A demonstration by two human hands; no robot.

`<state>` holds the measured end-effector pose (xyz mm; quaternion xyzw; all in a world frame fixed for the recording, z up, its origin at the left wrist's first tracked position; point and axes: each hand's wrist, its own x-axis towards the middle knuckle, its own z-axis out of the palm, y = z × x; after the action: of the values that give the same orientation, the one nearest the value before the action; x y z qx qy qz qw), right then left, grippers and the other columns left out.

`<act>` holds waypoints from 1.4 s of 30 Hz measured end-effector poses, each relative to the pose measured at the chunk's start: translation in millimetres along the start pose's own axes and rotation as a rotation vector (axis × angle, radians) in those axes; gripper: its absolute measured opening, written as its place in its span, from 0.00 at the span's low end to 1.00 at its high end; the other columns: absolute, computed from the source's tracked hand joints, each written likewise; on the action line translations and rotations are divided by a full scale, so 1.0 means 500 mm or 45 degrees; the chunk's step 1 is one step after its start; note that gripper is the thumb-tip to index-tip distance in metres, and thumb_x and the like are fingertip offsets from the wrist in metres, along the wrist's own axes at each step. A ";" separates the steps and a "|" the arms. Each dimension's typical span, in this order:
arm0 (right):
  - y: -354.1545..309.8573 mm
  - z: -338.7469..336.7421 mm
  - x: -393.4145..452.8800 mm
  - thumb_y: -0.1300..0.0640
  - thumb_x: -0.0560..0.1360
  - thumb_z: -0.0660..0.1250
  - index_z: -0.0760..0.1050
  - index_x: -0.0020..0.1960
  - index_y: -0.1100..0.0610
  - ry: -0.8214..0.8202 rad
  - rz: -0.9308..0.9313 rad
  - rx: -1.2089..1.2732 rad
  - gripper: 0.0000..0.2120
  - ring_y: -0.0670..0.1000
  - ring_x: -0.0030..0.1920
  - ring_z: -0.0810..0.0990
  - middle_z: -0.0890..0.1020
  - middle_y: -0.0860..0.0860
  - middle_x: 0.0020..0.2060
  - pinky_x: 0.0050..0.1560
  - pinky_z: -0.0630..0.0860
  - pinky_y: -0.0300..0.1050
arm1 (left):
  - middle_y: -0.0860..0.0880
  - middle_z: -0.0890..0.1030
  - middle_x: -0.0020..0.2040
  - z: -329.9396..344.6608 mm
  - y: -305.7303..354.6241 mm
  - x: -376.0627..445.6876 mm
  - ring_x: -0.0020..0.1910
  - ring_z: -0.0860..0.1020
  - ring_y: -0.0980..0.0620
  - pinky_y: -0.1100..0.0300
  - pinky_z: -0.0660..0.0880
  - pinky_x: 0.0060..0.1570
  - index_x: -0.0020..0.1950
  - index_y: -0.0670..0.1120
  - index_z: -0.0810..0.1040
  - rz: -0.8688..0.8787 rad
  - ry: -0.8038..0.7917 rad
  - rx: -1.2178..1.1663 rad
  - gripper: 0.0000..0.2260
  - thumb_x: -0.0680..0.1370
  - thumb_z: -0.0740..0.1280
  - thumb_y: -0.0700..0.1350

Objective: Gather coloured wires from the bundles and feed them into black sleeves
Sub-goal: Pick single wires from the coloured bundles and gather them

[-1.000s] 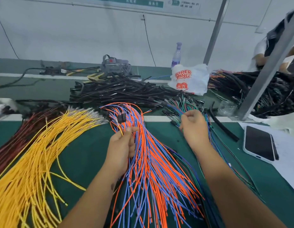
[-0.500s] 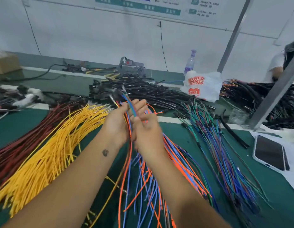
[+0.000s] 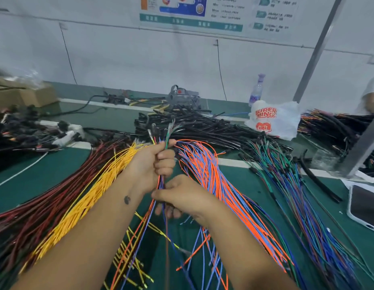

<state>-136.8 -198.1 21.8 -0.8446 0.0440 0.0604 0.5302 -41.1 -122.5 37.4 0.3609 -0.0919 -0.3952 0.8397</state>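
Observation:
My left hand [image 3: 152, 164] is closed around a small gathered bunch of coloured wires [image 3: 163, 141], whose metal-tipped ends stick up above the fist. Just below it, my right hand [image 3: 182, 197] pinches the same bunch where it hangs down. On the green table lie bundles of dark red wires [image 3: 56, 195], yellow wires [image 3: 94, 195], orange and blue wires [image 3: 211, 176] and green, blue and purple wires [image 3: 290, 185]. A heap of black sleeves [image 3: 202, 130] lies behind the hands, and one loose black sleeve [image 3: 315, 181] rests at the right.
A phone [image 3: 366, 208] lies at the right edge on white paper. A white plastic bag [image 3: 274, 120] and a spray bottle [image 3: 257, 91] stand at the back, a cardboard box [image 3: 25, 95] at the far left. A metal post [image 3: 361, 151] rises at right; another person's arm [image 3: 372, 99] shows beyond it.
My right hand has slid down the gathered bunch to below my left hand. The view has tilted up and shifted, showing more of the wall and the left side of the table.

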 end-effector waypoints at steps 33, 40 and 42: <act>0.100 -0.088 0.060 0.59 0.80 0.62 0.73 0.34 0.58 0.880 -0.180 1.152 0.15 0.42 0.19 0.69 0.74 0.47 0.20 0.22 0.65 0.34 | 0.50 0.73 0.36 -0.098 -0.106 0.021 0.40 0.75 0.43 0.55 0.63 0.34 0.46 0.52 0.63 0.547 0.212 2.628 0.08 0.83 0.52 0.52; 0.148 -0.043 0.095 0.41 0.78 0.61 0.81 0.33 0.51 0.810 -0.090 0.568 0.21 0.46 0.19 0.67 0.69 0.46 0.19 0.22 0.62 0.34 | 0.50 0.80 0.46 -0.135 -0.117 0.041 0.47 0.78 0.43 0.52 0.72 0.38 0.58 0.54 0.67 0.659 0.130 2.644 0.08 0.81 0.52 0.48; 0.152 -0.041 0.095 0.42 0.79 0.60 0.80 0.34 0.54 0.844 -0.135 0.607 0.23 0.45 0.18 0.67 0.71 0.46 0.20 0.21 0.62 0.33 | 0.51 0.78 0.39 -0.140 -0.112 0.039 0.42 0.77 0.44 0.54 0.67 0.32 0.52 0.54 0.69 0.704 0.092 2.580 0.07 0.81 0.52 0.52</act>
<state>-99.5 -250.0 -44.1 -0.6729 0.1816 -0.2543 0.6705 -30.5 -123.4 -53.6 0.8728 -0.4335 0.0830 0.2083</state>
